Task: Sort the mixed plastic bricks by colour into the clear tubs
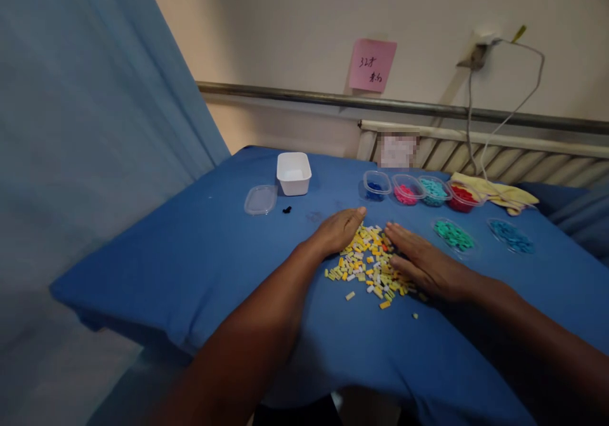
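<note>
My left fingers (355, 216) and right fingers (400, 237), extended and unclenched, flank the yellow-and-white pieces (370, 260) lying between them; a hard inward push could scatter loose ones nearer me.

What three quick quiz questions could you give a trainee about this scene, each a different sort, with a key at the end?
1. True or false: the white tub is covered by a lid.
2. Which colour is most common in the loose pile?
a) red
b) yellow
c) blue
3. Which hand is nearer the green pieces?

Key:
1. False; its top is open.
2. b
3. The right hand.
</note>
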The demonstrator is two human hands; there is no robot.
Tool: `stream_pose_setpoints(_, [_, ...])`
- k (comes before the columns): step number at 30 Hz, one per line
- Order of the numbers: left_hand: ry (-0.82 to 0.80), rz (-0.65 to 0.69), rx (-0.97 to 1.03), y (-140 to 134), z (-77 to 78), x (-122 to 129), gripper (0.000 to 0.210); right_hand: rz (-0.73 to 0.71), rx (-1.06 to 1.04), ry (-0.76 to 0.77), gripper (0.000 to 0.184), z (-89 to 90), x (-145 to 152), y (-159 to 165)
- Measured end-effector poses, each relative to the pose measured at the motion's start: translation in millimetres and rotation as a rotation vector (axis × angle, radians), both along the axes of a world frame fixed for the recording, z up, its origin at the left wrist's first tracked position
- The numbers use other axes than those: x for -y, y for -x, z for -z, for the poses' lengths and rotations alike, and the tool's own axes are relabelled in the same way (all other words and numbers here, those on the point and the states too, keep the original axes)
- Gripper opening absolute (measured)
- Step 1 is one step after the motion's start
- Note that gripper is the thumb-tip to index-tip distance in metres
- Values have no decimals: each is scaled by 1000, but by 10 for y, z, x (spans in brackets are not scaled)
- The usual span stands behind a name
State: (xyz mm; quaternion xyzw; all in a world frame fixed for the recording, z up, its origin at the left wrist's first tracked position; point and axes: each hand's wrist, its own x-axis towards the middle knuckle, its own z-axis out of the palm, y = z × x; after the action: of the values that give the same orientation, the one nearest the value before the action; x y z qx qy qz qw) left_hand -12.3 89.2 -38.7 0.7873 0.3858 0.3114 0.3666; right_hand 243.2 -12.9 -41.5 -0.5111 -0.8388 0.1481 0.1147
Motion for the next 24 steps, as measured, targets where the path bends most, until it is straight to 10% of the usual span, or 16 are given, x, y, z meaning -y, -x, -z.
stream_pose_setpoints(3, [7,76,-14,-60,-26,70,72,206,1,38,95,119,101,38])
stream_pose_setpoints(9, [33,-43,90,41,-63,27,76,109,-143,58,95,-50,158,582])
stream_pose_setpoints(17, [8,-291,156,91,15,-80,88,80,8,-130,99,179,655,263])
stream_pose_setpoints(24, [28,-293,207,68,74,-128,88,33,-34,-237,94,60,235,948])
